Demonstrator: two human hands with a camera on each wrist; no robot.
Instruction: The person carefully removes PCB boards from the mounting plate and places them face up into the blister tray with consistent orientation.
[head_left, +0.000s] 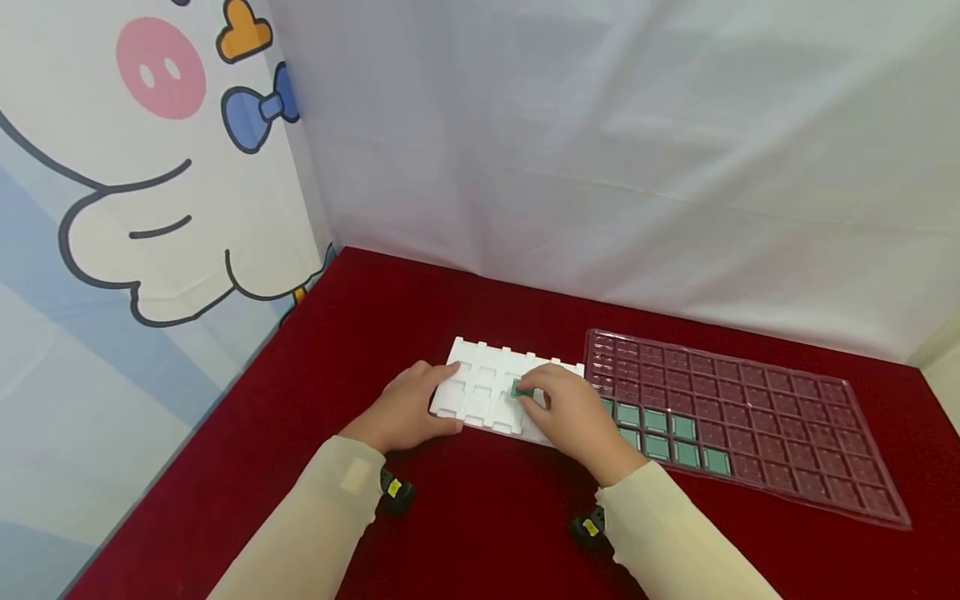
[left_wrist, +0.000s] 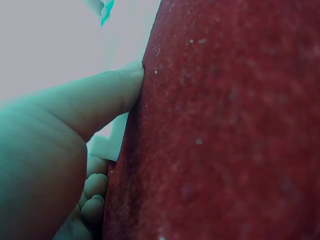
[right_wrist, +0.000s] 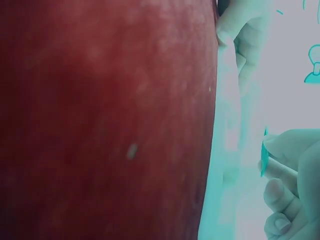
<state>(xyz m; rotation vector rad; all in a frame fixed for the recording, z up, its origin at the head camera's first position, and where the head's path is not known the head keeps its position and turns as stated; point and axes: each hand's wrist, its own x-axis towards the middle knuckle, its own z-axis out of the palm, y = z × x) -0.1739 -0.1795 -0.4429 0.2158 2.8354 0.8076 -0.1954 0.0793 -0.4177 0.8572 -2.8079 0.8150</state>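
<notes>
A white tray (head_left: 468,398) with shallow square recesses lies on the red cloth in front of me. My left hand (head_left: 408,407) holds its left end, thumb along the near edge and the other fingers at the left side. Over the tray's right half, my right hand (head_left: 576,421) pinches a small, thin green square piece (head_left: 516,388) between thumb and fingertips. In the right wrist view this green piece (right_wrist: 264,159) stands edge-on, close over the white surface. The right hand covers part of the tray's right end.
A clear plastic tray (head_left: 795,417) with many square pockets lies to the right, close beside the white one. Several green squares (head_left: 656,421) sit in its near-left pockets. White fabric (head_left: 600,150) hangs behind the red-covered table (head_left: 450,533); a cartoon-printed cloth (head_left: 165,242) hangs at left.
</notes>
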